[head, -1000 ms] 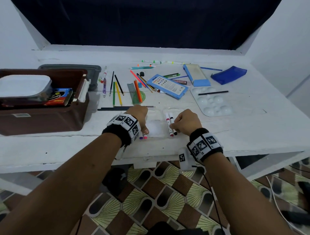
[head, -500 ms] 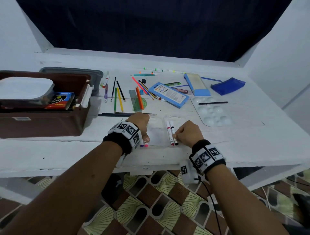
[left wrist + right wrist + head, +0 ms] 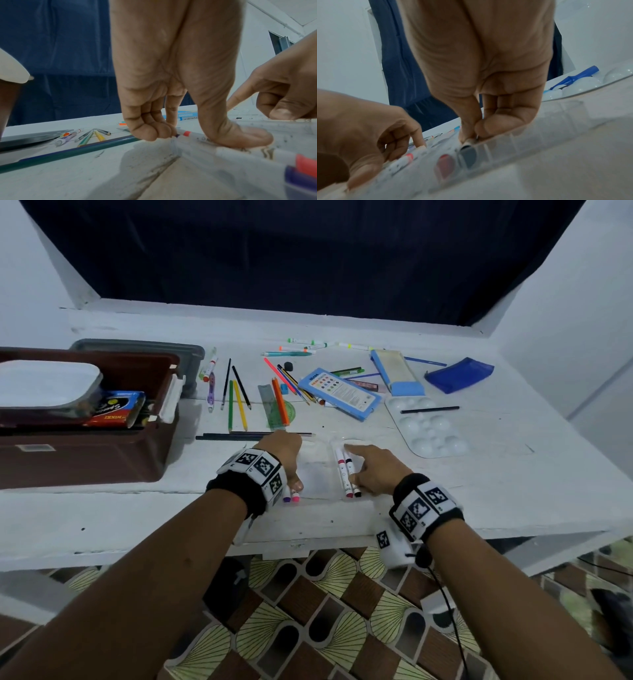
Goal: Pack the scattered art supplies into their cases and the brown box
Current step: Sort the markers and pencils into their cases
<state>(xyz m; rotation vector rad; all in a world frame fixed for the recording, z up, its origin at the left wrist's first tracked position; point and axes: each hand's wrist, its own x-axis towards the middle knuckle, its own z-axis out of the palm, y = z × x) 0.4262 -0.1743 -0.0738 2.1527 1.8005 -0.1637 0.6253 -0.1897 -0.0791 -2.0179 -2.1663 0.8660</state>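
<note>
A clear plastic marker case (image 3: 318,470) lies on the white table near its front edge. My left hand (image 3: 284,453) rests on the case's left side, the thumb (image 3: 240,136) flat on a purple and a pink marker (image 3: 291,497) and the curled fingers touching their far ends (image 3: 187,133). My right hand (image 3: 371,470) is at the case's right side, where a red marker (image 3: 342,470) and a black marker (image 3: 352,474) lie side by side. Its thumb and a curled finger pinch the black marker's near end (image 3: 468,154), and the index finger points out along it. The brown box (image 3: 85,453) stands far left, open.
Loose pencils (image 3: 238,402), a ruler and a blue paint case (image 3: 339,393) lie behind the hands. A white palette (image 3: 435,433) sits to the right. A blue pencil box (image 3: 397,371), its lid (image 3: 459,374) and several markers (image 3: 308,344) lie at the back. A grey lid (image 3: 144,347) lies behind the brown box.
My right index finger has straightened out from a curled fist along the black marker. The left hand stays on its markers. The head view has tilted up.
</note>
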